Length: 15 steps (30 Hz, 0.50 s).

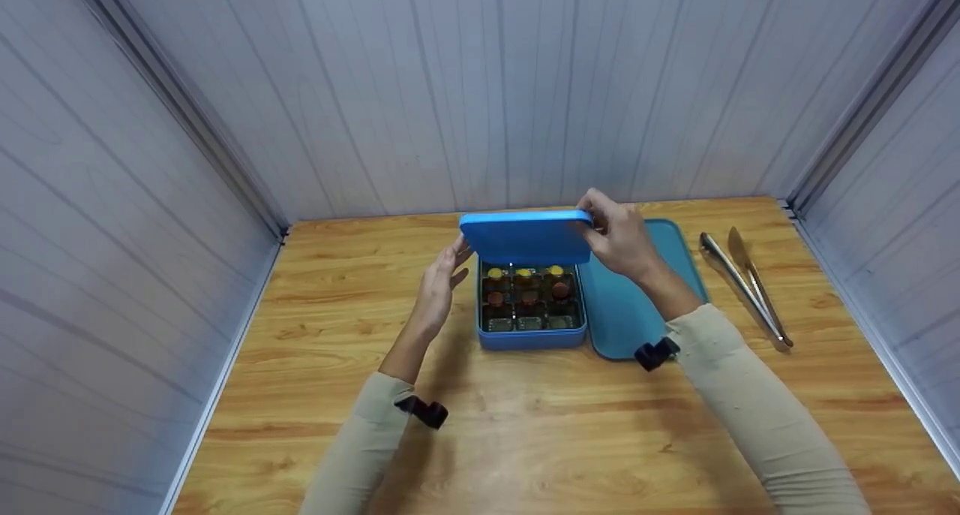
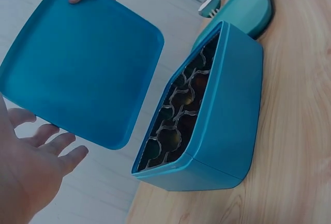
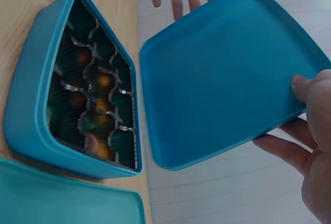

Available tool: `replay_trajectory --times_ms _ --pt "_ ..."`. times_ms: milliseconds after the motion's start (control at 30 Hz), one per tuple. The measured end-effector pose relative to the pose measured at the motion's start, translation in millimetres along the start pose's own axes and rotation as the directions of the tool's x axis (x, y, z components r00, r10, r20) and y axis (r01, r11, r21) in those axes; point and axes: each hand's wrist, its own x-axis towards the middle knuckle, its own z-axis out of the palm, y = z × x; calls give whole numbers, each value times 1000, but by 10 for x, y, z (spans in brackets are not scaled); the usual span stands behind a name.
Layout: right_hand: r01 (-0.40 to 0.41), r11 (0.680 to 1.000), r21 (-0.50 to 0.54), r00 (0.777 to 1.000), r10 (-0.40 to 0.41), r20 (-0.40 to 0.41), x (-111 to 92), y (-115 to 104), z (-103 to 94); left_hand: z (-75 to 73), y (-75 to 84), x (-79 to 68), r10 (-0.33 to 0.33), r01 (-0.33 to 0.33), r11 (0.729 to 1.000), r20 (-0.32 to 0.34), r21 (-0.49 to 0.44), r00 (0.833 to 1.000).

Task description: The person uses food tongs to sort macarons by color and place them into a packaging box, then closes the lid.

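A blue lid is held tilted above a blue box, its underside facing the person. My right hand pinches the lid's right edge, thumb on the underside and fingers behind. At the opposite edge, the extended fingers of my left hand rest against the lid, as the left wrist view shows. Inside the box sits a clear divided insert. Yellow round pieces fill its back row, reddish-brown ones its middle row, and the front row's clear bottoms show.
A teal tray lies flat against the box's right side, partly under my right forearm. Farther right, metal tongs and a utensil with a broad pointed blade lie close together. White panel walls enclose the wooden table.
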Motion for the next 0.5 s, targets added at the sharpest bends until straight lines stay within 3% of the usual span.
replay_trajectory --times_ms 233,500 --pt "103 995 8 995 -103 -8 -114 156 85 11 -43 2 2 -2 1000 -26 0 1000" --pt "126 990 64 992 -124 -34 -252 319 251 43 -143 35 -30 29 1000 -101 -12 994"
